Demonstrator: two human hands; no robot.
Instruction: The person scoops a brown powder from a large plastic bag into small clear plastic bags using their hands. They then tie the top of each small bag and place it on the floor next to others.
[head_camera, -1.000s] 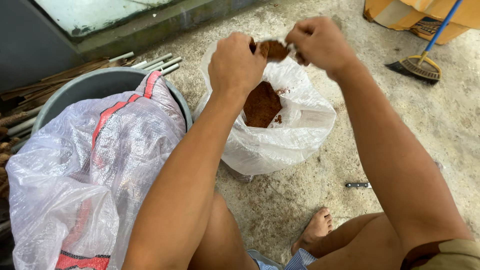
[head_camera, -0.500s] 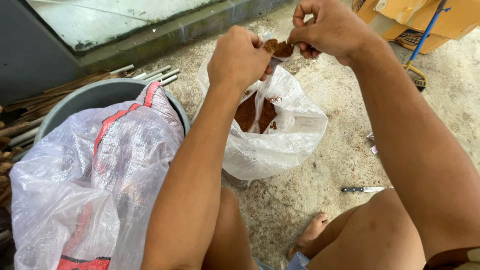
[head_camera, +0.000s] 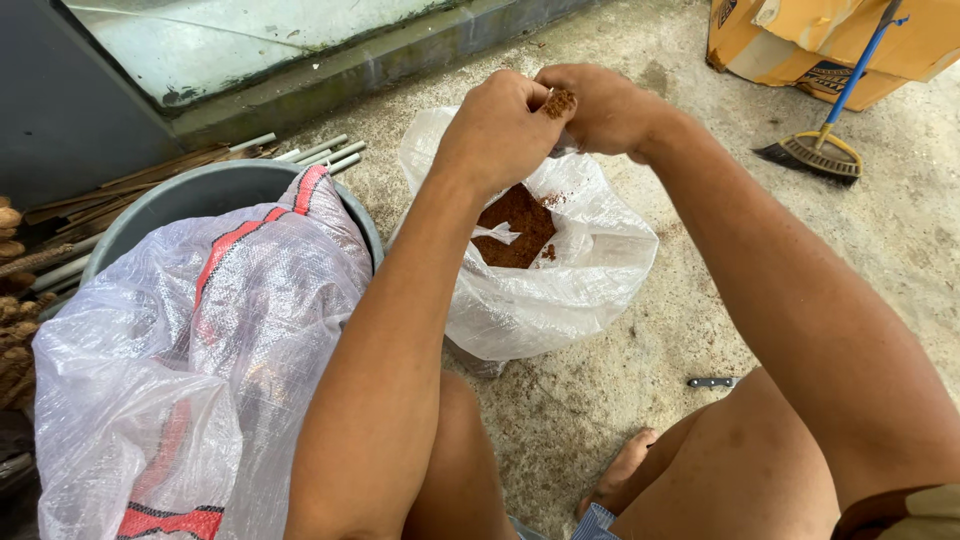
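While both of my hands are raised together above the mouth of the clear plastic bag (head_camera: 560, 290), they pinch a small clump of reddish-brown fibrous material (head_camera: 558, 101) between them. My left hand (head_camera: 497, 128) is curled into a loose fist, fingers folded in, with the clump pressed against its thumb side at its 2 o'clock edge. My right hand (head_camera: 600, 108) closes on the same clump from the 3 o'clock side, fingertips drawn narrow; the two hands touch at the clump. Directly below, at 6 o'clock from the hands, the bag stands open on the concrete floor (head_camera: 640, 400) and holds a mound of the same reddish-brown crumbled matter (head_camera: 515, 225), with a few loose crumbs on the inner wall of the bag. At 9 o'clock from the bag, just beside it, a grey round tub (head_camera: 215, 190) carries a white woven sack with red stripes (head_camera: 200, 350) draped over its rim. Beyond the tub, at 11 o'clock, thin sticks and pale rods (head_camera: 300, 155) lie against a raised ledge. At 2 o'clock from the hands, well apart, a broom with a blue handle (head_camera: 815, 150) rests on the floor near cardboard boxes (head_camera: 820, 45). At 5 o'clock from the bag, a small dark knife-like object (head_camera: 712, 382) lies on the floor near my bare foot (head_camera: 620, 470).
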